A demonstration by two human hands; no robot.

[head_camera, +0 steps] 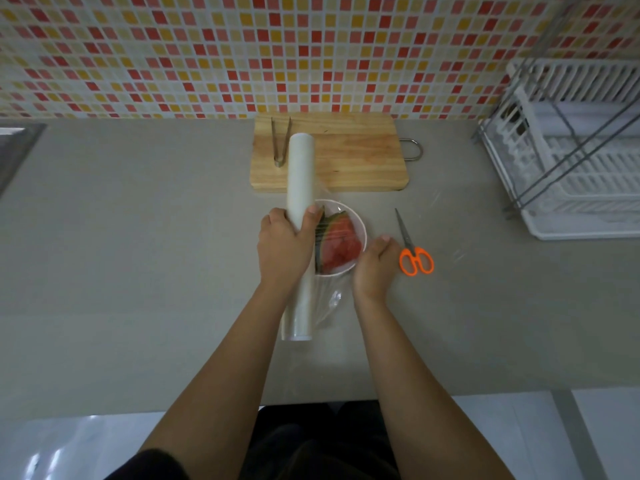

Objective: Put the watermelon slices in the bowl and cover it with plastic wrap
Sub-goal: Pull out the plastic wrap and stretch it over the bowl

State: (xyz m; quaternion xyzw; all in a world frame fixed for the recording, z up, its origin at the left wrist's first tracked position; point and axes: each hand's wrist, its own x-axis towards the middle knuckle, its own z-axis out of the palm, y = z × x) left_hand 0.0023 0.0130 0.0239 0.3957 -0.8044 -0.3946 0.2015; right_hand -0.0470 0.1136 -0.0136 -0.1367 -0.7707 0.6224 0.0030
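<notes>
A white bowl (360,223) sits on the grey counter and holds red watermelon slices (341,242) with green rind. A long white roll of plastic wrap (300,168) lies over the bowl's left side, pointing away from me. My left hand (284,247) grips the roll around its middle. A clear sheet of wrap (329,296) stretches from the roll across the bowl toward the right. My right hand (375,265) rests at the bowl's right rim, fingers closed on the sheet's edge.
A wooden cutting board (356,157) lies behind the bowl with metal tongs (280,142) on it. Orange-handled scissors (414,251) lie just right of my right hand. A white dish rack (571,150) stands at the right. A sink edge (17,147) shows at far left.
</notes>
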